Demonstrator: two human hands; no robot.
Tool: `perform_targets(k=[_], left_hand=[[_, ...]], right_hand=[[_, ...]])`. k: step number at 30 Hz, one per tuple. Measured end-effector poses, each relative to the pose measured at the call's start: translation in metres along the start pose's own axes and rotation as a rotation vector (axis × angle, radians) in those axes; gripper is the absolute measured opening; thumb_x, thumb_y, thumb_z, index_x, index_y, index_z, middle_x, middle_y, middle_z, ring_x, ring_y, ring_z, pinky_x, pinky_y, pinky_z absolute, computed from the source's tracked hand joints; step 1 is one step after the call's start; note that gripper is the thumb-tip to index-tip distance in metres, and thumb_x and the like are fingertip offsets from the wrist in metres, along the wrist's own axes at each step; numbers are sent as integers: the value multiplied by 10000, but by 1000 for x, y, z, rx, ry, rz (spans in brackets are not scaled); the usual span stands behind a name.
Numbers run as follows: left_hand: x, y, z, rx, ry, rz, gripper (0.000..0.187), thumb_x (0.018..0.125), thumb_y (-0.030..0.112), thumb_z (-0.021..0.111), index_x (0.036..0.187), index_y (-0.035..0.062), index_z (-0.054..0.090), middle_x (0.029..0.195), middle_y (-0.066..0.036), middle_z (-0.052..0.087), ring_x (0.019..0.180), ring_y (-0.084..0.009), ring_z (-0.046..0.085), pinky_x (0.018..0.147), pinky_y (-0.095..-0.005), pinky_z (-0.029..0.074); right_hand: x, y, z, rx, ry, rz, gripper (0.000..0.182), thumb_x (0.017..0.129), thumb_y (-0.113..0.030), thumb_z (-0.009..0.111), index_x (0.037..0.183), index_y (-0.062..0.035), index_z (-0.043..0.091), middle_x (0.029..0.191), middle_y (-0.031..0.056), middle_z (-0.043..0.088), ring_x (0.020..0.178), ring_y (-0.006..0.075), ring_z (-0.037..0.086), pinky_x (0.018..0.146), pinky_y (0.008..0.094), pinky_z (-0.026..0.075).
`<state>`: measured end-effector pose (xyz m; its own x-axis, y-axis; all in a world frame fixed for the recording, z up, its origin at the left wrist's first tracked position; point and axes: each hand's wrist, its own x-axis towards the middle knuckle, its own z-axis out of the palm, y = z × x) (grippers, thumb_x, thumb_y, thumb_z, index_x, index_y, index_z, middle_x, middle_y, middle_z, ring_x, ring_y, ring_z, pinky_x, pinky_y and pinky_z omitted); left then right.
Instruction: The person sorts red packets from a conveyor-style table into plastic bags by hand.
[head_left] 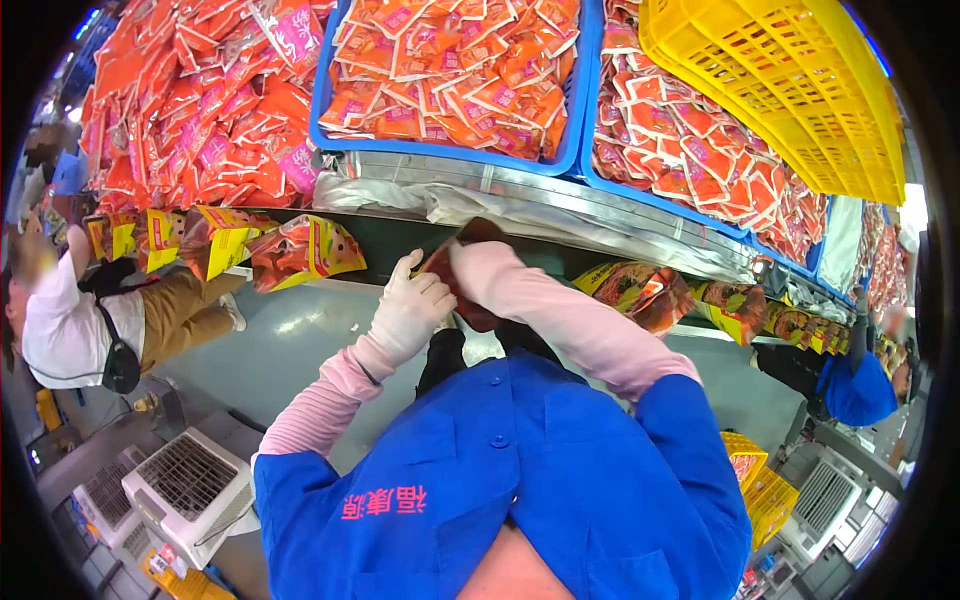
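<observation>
In the middle of the head view a dark red-brown pouch (482, 231) stands at the edge of the belt, partly covered by both hands. My left hand (410, 305), in a white glove, curls its fingers at the pouch's left edge and holds it. Over the pouch's top, my right hand (474, 262) reaches down. Its fingers are hidden, so whether they hold anything does not show. Yellow-and-red food bags stand along the belt: one printed bag (305, 250) to the left of my hands, another bag (640, 295) to the right.
Ahead are blue crates (572, 150) full of small orange-red sachets, and a sachet heap (200, 120) at the left. A yellow crate (790, 90) tilts over the right side. Co-workers stand at the left (80, 320) and right (862, 385). Grey air coolers (190, 490) stand behind me.
</observation>
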<state>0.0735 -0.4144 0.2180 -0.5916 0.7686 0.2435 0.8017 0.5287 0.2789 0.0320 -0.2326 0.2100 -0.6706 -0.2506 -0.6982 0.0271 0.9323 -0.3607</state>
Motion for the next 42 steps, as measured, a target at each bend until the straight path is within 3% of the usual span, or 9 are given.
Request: perform_targets(k=[1, 6, 10, 17, 24, 29, 37, 39, 42], left_hand=[[-2, 1, -2, 5, -3, -5, 60, 740, 125, 641, 797, 134, 659, 797, -5, 629, 865, -174, 649, 1087, -546, 412], [-19, -11, -8, 22, 124, -72, 44, 745, 121, 626, 780, 139, 647, 772, 3, 601, 849, -170, 646, 1074, -534, 419], [-15, -9, -19, 19, -62, -82, 69, 745, 113, 684, 805, 133, 657, 822, -12, 645, 862, -193, 646, 1061, -516, 420], [81, -85, -66, -50, 320, -348, 124, 801, 112, 727, 906, 76, 670, 897, -118, 672, 918, -346, 628, 857, -443, 467], [236, -197, -21, 355, 622, -526, 425, 832, 307, 757, 1182, 86, 657, 1247, -168, 633, 1135, -381, 594, 948, -480, 482], [216, -190, 31, -106, -16, -650, 502, 823, 279, 768, 1297, 183, 635, 1306, -175, 605, 1157, -368, 608, 965, -474, 508], [184, -128, -7, -73, -91, -331, 478, 815, 259, 769, 1271, 151, 671, 1335, -169, 596, 1247, -406, 528, 1065, -446, 448], [179, -109, -33, -120, 109, -269, 407, 827, 106, 744, 1228, 89, 675, 1285, -125, 625, 1173, -314, 563, 1000, -401, 471], [161, -57, -59, -1241, -83, -460, 381, 871, 8, 661, 1248, -1, 599, 1220, -45, 628, 1109, -110, 573, 958, -266, 466]], right_hand=[[12, -24, -2, 322, -83, 287, 436, 1041, -339, 366, 1234, -85, 663, 1249, 162, 676, 1153, 350, 643, 927, 443, 528], [41, -26, 27, -355, -221, -306, 207, 904, -227, 682, 1009, -75, 775, 1130, 157, 732, 1061, 274, 711, 880, 416, 562], [116, -8, 91, -483, -286, -356, 238, 914, -262, 626, 1070, -137, 754, 1155, 148, 718, 1012, 279, 710, 827, 415, 548], [-68, 5, -71, 485, 17, -485, 270, 910, -269, 692, 1109, -91, 732, 1005, 141, 737, 897, 250, 701, 832, 373, 538], [-125, 113, -65, 1011, 488, -52, 241, 938, -199, 685, 1120, -41, 707, 950, 58, 727, 846, 119, 640, 787, 320, 535], [-131, 125, -38, 1172, 436, -95, 240, 947, -215, 689, 1121, -51, 699, 929, 35, 719, 784, 91, 625, 713, 295, 534], [-110, 126, -45, 1162, 527, -98, 320, 966, -194, 659, 1254, -55, 645, 933, 24, 699, 760, 93, 624, 692, 250, 528], [-112, 127, -49, 1227, 632, -120, 321, 957, -185, 673, 1246, -47, 654, 1065, 88, 698, 939, 126, 644, 815, 276, 525], [-133, 105, -73, 993, 672, -519, 303, 923, -163, 704, 1201, -44, 684, 1406, 198, 556, 1328, 220, 484, 1039, 373, 435]])
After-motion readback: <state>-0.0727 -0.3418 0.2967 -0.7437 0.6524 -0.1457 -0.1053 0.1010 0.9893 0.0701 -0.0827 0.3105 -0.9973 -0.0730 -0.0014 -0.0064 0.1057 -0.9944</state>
